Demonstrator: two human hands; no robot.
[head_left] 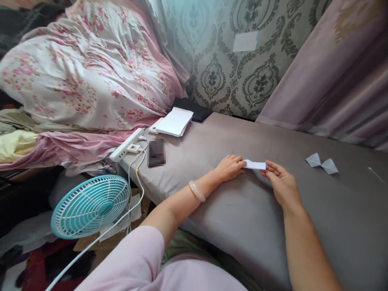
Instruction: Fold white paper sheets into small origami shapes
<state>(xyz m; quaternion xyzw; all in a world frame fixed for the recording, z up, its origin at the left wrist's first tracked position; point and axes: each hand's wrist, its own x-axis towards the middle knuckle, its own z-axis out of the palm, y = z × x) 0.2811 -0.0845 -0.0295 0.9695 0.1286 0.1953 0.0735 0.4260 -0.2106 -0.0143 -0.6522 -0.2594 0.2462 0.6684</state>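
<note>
A narrow strip of folded white paper lies level between my two hands, just over the grey bed surface. My left hand, palm down, has its fingers closed on the strip's left end; the wrist wears a pale bangle. At the right end, my right hand pinches the paper between thumb and fingers. Off to the right lie two small folded paper pieces, one touching or almost touching the other. The paper's ends are partly hidden by my fingers.
At the back left sits a stack of white paper beside a black flat item. Nearer are a power strip with cables and a dark blurred object. A turquoise fan stands by the bed's left edge. Curtains hang at right.
</note>
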